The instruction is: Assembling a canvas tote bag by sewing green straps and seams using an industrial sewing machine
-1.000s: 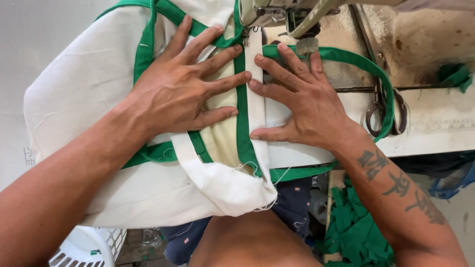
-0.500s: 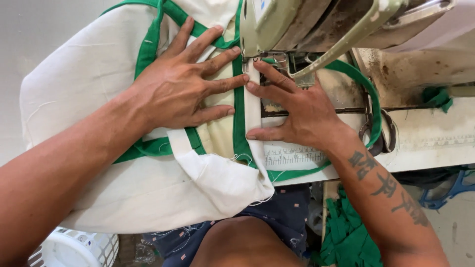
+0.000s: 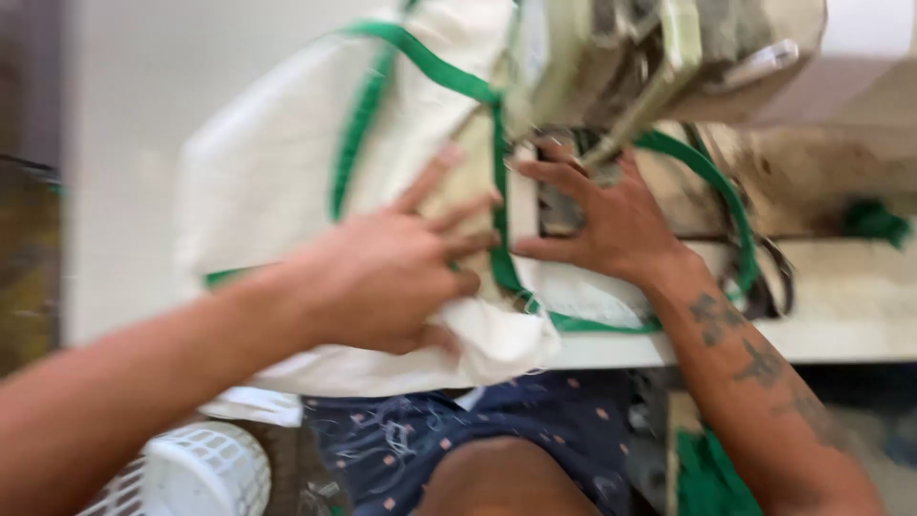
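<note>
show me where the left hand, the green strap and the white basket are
left hand [image 3: 396, 272], head view, on the back of the hand.
green strap [image 3: 499, 205], head view, on the run between the two hands.
white basket [image 3: 196, 473], head view, on its mesh wall.

Worn pale sewing table [image 3: 841, 330], white green-trimmed fabric [image 3: 287, 182] on it, sewing machine [image 3: 659, 48], green scrap [image 3: 874, 220]

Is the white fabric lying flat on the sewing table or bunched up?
Bunched: the white fabric is gathered and folded under the left hand, its edge hanging over the table.

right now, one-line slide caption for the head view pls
Both hands, left hand and right hand, press white fabric with green trim flat at a sewing machine.
</note>
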